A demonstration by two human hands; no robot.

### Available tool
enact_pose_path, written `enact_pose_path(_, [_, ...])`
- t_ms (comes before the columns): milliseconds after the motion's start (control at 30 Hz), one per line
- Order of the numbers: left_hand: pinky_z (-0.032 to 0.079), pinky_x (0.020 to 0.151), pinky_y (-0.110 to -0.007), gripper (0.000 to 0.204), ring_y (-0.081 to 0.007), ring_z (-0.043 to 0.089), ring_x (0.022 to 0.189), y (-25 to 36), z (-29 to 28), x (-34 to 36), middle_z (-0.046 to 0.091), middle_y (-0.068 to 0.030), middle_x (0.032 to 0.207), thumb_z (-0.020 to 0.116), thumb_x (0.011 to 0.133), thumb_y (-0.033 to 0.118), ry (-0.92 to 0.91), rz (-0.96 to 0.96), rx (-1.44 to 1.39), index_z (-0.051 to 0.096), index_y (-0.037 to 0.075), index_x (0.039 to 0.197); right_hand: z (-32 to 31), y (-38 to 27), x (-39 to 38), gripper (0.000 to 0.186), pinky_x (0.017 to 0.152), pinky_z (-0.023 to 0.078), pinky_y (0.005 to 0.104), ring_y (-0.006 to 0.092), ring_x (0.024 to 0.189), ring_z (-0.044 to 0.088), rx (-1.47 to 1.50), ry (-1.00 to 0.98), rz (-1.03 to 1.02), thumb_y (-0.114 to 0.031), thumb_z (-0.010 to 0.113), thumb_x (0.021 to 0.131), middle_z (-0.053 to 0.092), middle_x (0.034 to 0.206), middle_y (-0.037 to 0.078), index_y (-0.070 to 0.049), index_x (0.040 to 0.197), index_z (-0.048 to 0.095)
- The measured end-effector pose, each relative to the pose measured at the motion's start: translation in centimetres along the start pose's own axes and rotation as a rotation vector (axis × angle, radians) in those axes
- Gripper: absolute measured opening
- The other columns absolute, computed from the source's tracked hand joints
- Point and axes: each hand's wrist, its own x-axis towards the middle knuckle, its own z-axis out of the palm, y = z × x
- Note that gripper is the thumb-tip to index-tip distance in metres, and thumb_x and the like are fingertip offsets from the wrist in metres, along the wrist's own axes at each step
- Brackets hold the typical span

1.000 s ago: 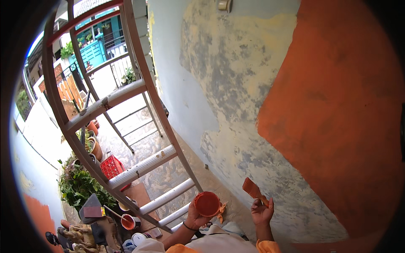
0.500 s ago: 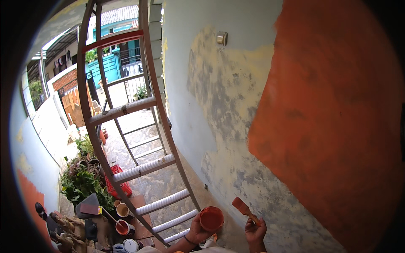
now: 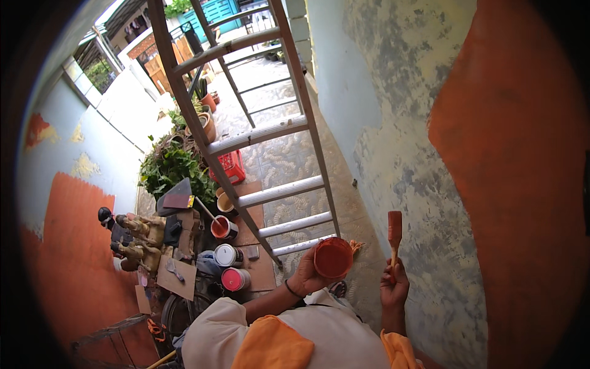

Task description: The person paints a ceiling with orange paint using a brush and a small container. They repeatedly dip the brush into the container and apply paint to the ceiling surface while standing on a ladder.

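My left hand (image 3: 305, 275) grips a small round paint pot (image 3: 334, 258), its inside coated orange-red. How much paint is in it I cannot tell. To the right, my right hand (image 3: 394, 284) holds a paintbrush (image 3: 394, 229) upright by its handle, bristles up and stained the same orange-red. Pot and brush are apart, and the brush appears clear of the wall. On that side rises a wall (image 3: 402, 147) with patchy grey and cream bare areas, bordered by a large orange painted area (image 3: 516, 184).
An aluminium ladder (image 3: 286, 187) stands ahead, its feet near the pot. To the left are open paint cans (image 3: 225, 229), a lidded white can (image 3: 227, 254), a pink-topped can (image 3: 235, 280), golden horse figurines (image 3: 140, 237), leafy plants (image 3: 175, 166) and a red crate (image 3: 230, 167).
My view has tilted down and turned left, bringing my torso and more of the cans into sight. The brush now points straight up instead of leaning left. Both hands keep their hold.
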Motion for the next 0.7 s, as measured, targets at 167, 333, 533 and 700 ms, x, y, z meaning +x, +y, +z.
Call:
enact_pose_path(167, [0.055, 0.106, -0.060, 0.058, -0.0415, 0.062, 0.136, 0.7, 1.0, 0.1, 0.065, -0.0144, 0.147, 0.063, 0.104, 0.051, 0.100, 0.125, -0.018, 0.062, 0.013, 0.147, 7.1, -1.2, -2.6, 0.024, 0.060, 0.050, 0.0235, 0.0119, 0.075, 0.063, -0.267, -0.232, -0.057, -0.010, 0.071, 0.105, 0.073, 0.108, 0.013, -0.003, 0.127, 0.065])
enact_pose_path(333, [0.052, 0.112, -0.060, 0.060, -0.0364, 0.060, 0.140, 2.7, 1.8, 0.7, 0.062, -0.0131, 0.152, 0.060, 0.106, 0.055, 0.080, 0.219, 0.075, 0.058, 0.016, 0.151, 13.5, -0.7, -4.0, 0.018, 0.063, 0.046, 0.0207, 0.0087, 0.069, 0.058, -0.666, -0.480, -0.209, -0.010, 0.068, 0.107, 0.073, 0.098, 0.010, 0.000, 0.122, 0.065])
enact_pose_path(533, [0.051, 0.115, -0.061, 0.060, -0.0338, 0.063, 0.136, 7.4, 3.9, 0.0, 0.064, -0.0130, 0.149, 0.060, 0.106, 0.051, 0.087, 0.342, 0.058, 0.057, 0.011, 0.150, 19.8, 4.8, -3.3, 0.017, 0.078, 0.053, 0.0224, 0.0085, 0.082, 0.065, -0.895, -0.619, -0.249, -0.006, 0.066, 0.108, 0.073, 0.101, 0.007, 0.003, 0.122, 0.064])
enact_pose_path(700, [0.051, 0.116, -0.061, 0.052, -0.0333, 0.065, 0.133, 11.5, 2.6, -1.8, 0.067, -0.0136, 0.145, 0.060, 0.106, 0.046, -0.051, 0.365, -0.057, 0.063, 0.011, 0.143, 22.1, 8.9, -2.2, 0.016, 0.080, 0.054, 0.0232, 0.0077, 0.085, 0.066, -1.020, -0.638, -0.185, -0.006, 0.067, 0.107, 0.073, 0.101, 0.006, 0.002, 0.121, 0.065])
